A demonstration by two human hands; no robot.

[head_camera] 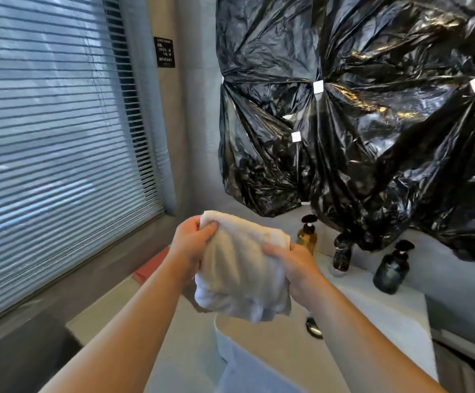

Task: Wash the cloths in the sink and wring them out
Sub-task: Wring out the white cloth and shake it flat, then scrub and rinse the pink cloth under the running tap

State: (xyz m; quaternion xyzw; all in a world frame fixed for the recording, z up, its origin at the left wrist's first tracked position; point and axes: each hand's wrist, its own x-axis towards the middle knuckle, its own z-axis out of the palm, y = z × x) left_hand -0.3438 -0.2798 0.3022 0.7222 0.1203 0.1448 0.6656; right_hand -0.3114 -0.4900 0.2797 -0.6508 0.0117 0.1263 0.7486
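I held the white cloth point(242, 268) up above the sink point(273, 350), stretched across between my hands, my left hand point(194, 239) gripping one end with curled fingers point(211, 229), my right hand point(293, 262) gripping the other.

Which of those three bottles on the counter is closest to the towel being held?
The amber pump bottle, right behind the right hand gripping the white towel. The black bottle and the dark green pump bottle stand farther right.

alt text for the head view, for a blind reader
A person's left hand and right hand grip a bunched white cloth above a white sink. Pump bottles stand behind it, under black plastic sheeting on the wall.
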